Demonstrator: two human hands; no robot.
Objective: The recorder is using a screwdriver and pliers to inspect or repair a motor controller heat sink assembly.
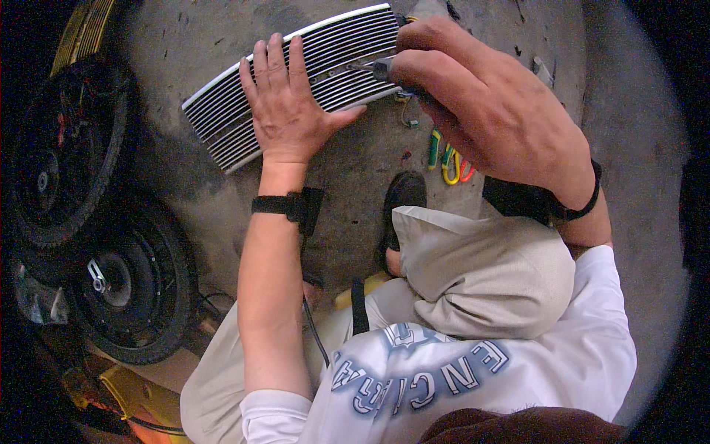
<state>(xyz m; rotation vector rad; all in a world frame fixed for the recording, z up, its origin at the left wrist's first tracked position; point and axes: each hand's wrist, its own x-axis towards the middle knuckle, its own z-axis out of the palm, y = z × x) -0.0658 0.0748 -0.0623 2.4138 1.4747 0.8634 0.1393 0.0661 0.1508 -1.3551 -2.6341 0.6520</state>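
A curved, ribbed metal panel (214, 118) with a white edge lies on the floor at the top middle. My left hand (287, 111) rests flat on it with fingers spread, pressing on the slats. My right hand (481, 103) is closed round a dark-handled tool (381, 69), whose metal tip touches the middle strip of the panel. The tool's full shape is hidden under my fingers. Some small wired parts (409, 111) show just below the panel's right part.
Green, yellow and red-handled tools (451, 166) lie beside my shoe (399, 189). Two black wheels with tyres (137, 333) (96, 222) are at the left, near a clear bag (41, 296), a yellow slatted piece (78, 33) and an orange-yellow item (133, 399).
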